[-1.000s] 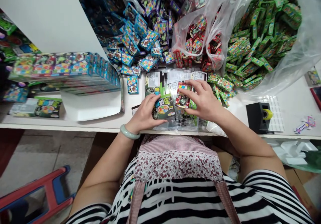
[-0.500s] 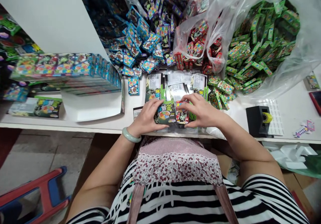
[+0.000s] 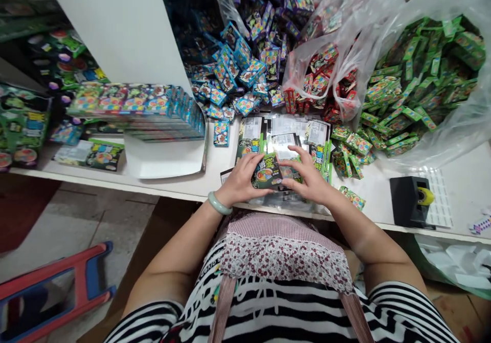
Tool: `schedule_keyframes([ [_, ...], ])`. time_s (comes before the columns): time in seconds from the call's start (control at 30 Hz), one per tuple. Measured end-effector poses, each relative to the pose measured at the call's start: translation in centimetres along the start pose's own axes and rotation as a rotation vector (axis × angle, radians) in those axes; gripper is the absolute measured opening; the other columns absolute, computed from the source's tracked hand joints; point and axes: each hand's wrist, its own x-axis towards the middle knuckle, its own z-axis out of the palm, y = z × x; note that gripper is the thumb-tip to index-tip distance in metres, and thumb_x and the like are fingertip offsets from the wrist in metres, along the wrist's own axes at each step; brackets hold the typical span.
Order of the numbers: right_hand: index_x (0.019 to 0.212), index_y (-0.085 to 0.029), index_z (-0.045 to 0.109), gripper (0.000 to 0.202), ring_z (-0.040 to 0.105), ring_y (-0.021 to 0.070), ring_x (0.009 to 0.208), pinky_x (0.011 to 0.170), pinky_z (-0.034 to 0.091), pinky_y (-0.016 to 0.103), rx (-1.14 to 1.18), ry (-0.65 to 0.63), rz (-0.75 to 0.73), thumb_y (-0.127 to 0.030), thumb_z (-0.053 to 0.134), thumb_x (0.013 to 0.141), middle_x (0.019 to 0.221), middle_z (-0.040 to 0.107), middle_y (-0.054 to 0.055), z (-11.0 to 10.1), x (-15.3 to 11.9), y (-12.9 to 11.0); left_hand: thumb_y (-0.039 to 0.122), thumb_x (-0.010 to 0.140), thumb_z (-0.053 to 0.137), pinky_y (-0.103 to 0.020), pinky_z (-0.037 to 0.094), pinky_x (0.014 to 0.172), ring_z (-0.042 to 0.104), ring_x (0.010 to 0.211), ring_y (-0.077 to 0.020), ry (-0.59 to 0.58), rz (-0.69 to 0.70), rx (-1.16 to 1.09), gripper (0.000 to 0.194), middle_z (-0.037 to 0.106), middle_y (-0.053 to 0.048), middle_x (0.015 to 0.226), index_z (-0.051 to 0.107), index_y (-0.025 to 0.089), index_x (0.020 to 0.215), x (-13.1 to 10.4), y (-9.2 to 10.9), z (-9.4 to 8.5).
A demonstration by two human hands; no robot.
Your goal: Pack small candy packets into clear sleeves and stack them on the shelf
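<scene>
A small black-and-green printed packet is held upright between my two hands, low over the front of the table. My left hand wraps its left side, thumb along the bottom edge. My right hand has its fingers curled at the packet's right edge, and its fingertips partly cover that side. Beneath and behind lie flat, clear-wrapped printed packs with white label panels. One blue box lies on the table to the left of them.
Piles of blue boxes, purple boxes, bagged red boxes and bagged green boxes line the back. At left, stacked box rows stand in a white tray. A black tape dispenser stands right.
The small red box at my right fingers no longer shows. My right fingers have closed in against the packet. The whole view has shifted, so the table's contents appear farther right.
</scene>
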Motion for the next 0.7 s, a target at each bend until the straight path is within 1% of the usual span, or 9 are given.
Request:
schedule_keyframes([
  [0.1, 0.127, -0.026, 0.061, 0.039, 0.039, 0.0308, 0.143, 0.115, 0.036, 0.06, 0.065, 0.069, 0.068, -0.05, 0.052, 0.097, 0.148, 0.04, 0.015, 0.2, 0.9, 0.3, 0.058, 0.072, 0.079, -0.059, 0.04, 0.115, 0.046, 0.136, -0.0376, 0.048, -0.017, 0.002, 0.1, 0.048, -0.019, 0.142, 0.032, 0.019, 0.151, -0.1, -0.2, 0.1],
  [0.23, 0.122, -0.028, 0.064, 0.034, 0.04, 0.0296, 0.143, 0.115, 0.036, 0.059, 0.064, -0.052, -0.058, -0.049, 0.054, 0.096, 0.15, 0.042, 0.012, 0.1, 3.0, -0.7, 0.06, 0.072, 0.078, -0.058, 0.041, 0.114, 0.047, 0.135, -0.0376, 0.069, 0.013, 0.022, 0.101, 0.048, -0.019, 0.141, 0.031, 0.019, 0.152, -0.3, -0.6, 0.0],
  [0.27, 0.124, -0.027, 0.063, 0.036, 0.041, 0.0291, 0.142, 0.114, 0.038, 0.057, 0.061, -0.045, -0.084, -0.048, 0.055, 0.096, 0.15, 0.043, 0.013, 0.0, 3.6, -0.9, 0.06, 0.073, 0.077, -0.058, 0.041, 0.114, 0.047, 0.135, -0.0372, 0.077, 0.016, 0.027, 0.1, 0.049, -0.019, 0.14, 0.031, 0.019, 0.152, -0.3, -0.7, -0.1],
  [0.4, 0.13, -0.023, 0.056, 0.04, 0.055, 0.0268, 0.126, 0.106, 0.046, 0.05, 0.021, 0.206, -0.052, -0.043, 0.055, 0.095, 0.137, 0.056, 0.015, -0.9, 6.8, 0.3, 0.057, 0.074, 0.077, -0.056, 0.043, 0.112, 0.049, 0.132, -0.0359, 0.127, -0.059, 0.071, 0.099, 0.048, -0.019, 0.139, 0.029, 0.019, 0.152, -0.3, -1.4, -0.6],
  [0.43, 0.127, -0.021, 0.058, 0.038, 0.059, 0.026, 0.118, 0.102, 0.048, 0.048, -0.012, 0.22, -0.021, -0.04, 0.055, 0.095, 0.13, 0.061, 0.014, -1.1, 8.0, 1.1, 0.055, 0.074, 0.078, -0.056, 0.043, 0.112, 0.05, 0.131, -0.036, 0.126, -0.082, 0.08, 0.099, 0.048, -0.018, 0.139, 0.029, 0.02, 0.152, -0.3, -1.6, -0.6],
  [0.5, 0.122, -0.019, 0.062, 0.033, 0.063, 0.0258, 0.106, 0.096, 0.049, 0.045, -0.145, 0.146, 0.062, -0.034, 0.057, 0.093, 0.119, 0.067, 0.013, -1.3, 10.9, 2.9, 0.052, 0.074, 0.078, -0.057, 0.042, 0.112, 0.049, 0.132, -0.0367, 0.103, -0.111, 0.09, 0.097, 0.049, -0.019, 0.14, 0.028, 0.021, 0.151, -0.1, -2.1, -0.4],
  [0.53, 0.12, -0.017, 0.064, 0.032, 0.062, 0.0274, 0.106, 0.097, 0.047, 0.046, -0.251, 0.089, 0.105, -0.03, 0.058, 0.092, 0.116, 0.069, 0.014, -1.1, 12.5, 3.8, 0.052, 0.075, 0.078, -0.058, 0.042, 0.113, 0.049, 0.133, -0.0371, 0.089, -0.117, 0.09, 0.096, 0.049, -0.019, 0.14, 0.029, 0.021, 0.151, 0.0, -2.3, 0.0],
  [0.6, 0.119, -0.013, 0.066, 0.031, 0.056, 0.0317, 0.115, 0.102, 0.04, 0.05, -0.489, 0.008, 0.153, -0.023, 0.055, 0.092, 0.121, 0.068, 0.017, -0.5, 15.6, 5.4, 0.051, 0.076, 0.077, -0.059, 0.041, 0.113, 0.049, 0.135, -0.0379, 0.061, -0.12, 0.087, 0.093, 0.05, -0.02, 0.142, 0.03, 0.02, 0.15, 0.2, -2.7, 0.8],
  [0.7, 0.119, -0.008, 0.066, 0.037, 0.047, 0.0332, 0.125, 0.106, 0.032, 0.052, -0.697, -0.041, 0.124, -0.016, 0.038, 0.097, 0.129, 0.063, 0.021, 0.7, 19.1, 6.9, 0.049, 0.078, 0.076, -0.061, 0.038, 0.115, 0.044, 0.14, -0.0398, 0.018, -0.125, 0.089, 0.089, 0.048, -0.021, 0.146, 0.031, 0.02, 0.149, 0.1, -3.1, 2.0],
])
